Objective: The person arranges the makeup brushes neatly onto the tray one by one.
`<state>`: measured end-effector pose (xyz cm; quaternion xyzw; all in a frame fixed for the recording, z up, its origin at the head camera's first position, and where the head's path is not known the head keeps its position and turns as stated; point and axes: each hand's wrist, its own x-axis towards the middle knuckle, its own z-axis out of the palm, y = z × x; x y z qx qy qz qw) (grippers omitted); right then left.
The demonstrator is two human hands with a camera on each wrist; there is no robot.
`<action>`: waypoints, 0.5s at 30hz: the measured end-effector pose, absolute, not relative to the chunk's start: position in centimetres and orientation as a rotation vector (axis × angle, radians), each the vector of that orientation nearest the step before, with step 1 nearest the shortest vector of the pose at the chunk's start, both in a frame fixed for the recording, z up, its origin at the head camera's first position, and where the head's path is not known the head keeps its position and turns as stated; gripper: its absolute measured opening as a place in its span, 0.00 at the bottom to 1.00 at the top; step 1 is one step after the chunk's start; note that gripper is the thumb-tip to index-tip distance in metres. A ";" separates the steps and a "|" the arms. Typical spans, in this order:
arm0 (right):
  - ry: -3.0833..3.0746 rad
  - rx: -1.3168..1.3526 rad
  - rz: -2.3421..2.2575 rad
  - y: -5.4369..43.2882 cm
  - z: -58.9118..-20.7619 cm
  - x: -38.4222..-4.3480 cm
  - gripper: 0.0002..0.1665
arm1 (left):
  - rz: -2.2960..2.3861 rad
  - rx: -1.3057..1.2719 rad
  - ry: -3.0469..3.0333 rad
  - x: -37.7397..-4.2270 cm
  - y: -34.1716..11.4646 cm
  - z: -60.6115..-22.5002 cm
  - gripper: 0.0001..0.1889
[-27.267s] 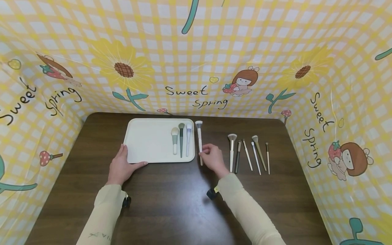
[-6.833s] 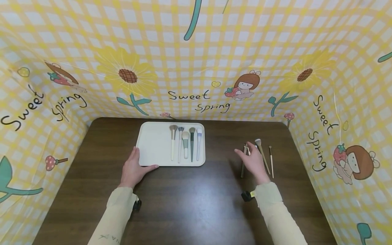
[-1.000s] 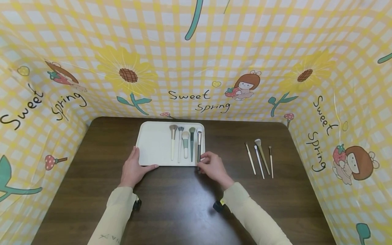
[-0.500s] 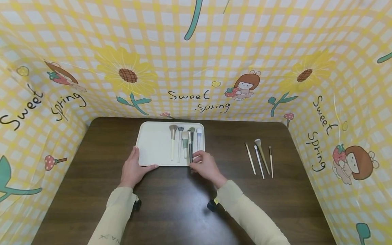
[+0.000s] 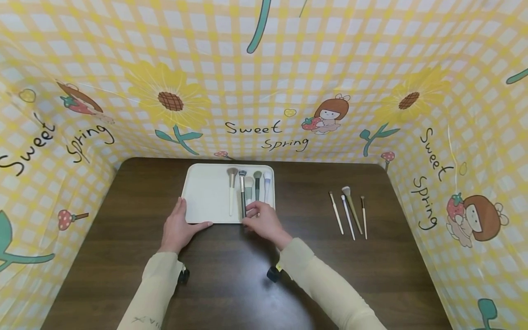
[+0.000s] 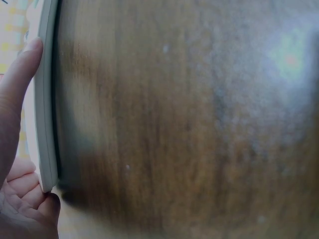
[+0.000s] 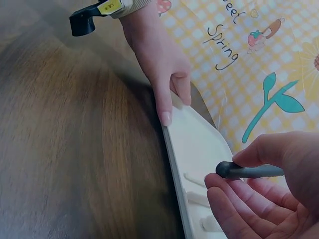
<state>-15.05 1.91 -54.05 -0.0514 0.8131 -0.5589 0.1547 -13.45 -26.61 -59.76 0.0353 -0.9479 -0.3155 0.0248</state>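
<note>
Fingers of the right hand pinch a dark-handled makeup brush near its handle end, above the tray, probably so its bristles go untouched. The left hand holds the tray's near-left corner between thumb and fingers, seemingly steadying it. Four loose brushes lie to its right on the bench; tray brushes line up inside, apparently to save room.
</note>
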 end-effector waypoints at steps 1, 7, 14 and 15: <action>2.328 -0.152 -1.601 1.7 -54.0 -15.1 0.17 | -0.975 0.108 -2.931 -13.4 -26.6 -59.8 0.66; 2.276 -0.155 -1.616 0.3 -54.0 -15.5 0.17 | -0.973 0.112 -2.926 -13.4 -26.7 -59.8 0.66; 2.185 -0.144 -1.666 -1.0 -54.5 -15.9 0.17 | -0.981 0.120 -2.924 -13.4 -26.7 -59.9 0.67; 2.169 -0.132 -1.670 -1.2 -54.6 -16.0 0.17 | -0.982 0.121 -2.925 -13.5 -26.7 -60.0 0.67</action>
